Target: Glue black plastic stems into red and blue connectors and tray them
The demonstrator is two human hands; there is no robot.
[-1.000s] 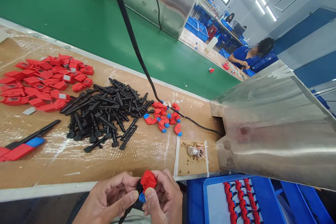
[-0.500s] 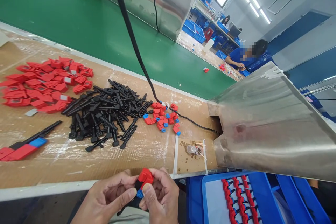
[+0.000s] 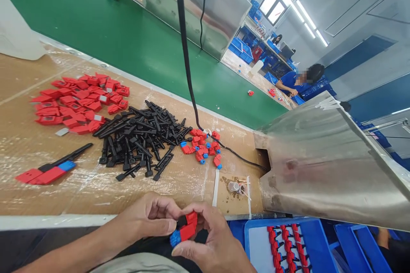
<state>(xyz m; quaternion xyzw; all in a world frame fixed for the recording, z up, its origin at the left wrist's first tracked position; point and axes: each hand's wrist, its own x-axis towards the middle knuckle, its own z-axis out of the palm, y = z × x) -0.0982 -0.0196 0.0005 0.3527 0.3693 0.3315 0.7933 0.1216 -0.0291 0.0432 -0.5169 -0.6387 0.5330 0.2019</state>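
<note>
You have the toy arm (image 3: 188,230) between your two hands, just past the near edge of the desk (image 3: 188,187) and above your lap. Its body is red, the fist (image 3: 175,238) at its lower end is blue, and a black part (image 3: 181,221) lies against its side. Your right hand (image 3: 213,239) is curled around it, index finger over the top, thumb below near the fist. Your left hand (image 3: 156,219) is nearly closed, thumb tip against the black part; its fingertips' grip behind is hidden.

It looks like hard plastic: light, stiff and perhaps a little slick. The squared red body should give your right hand the surest hold; pinch the black part close in, since a thin stem could bend or snap.

Beyond your hands sit a few red-and-blue pieces (image 3: 201,149), the heap of black sticks (image 3: 141,136) and, farther left, a pile of red shells (image 3: 80,104). A small cup (image 3: 233,187) stands right of centre. Below, a blue tray (image 3: 315,243) carries three rows of similar toys (image 3: 285,247).
</note>
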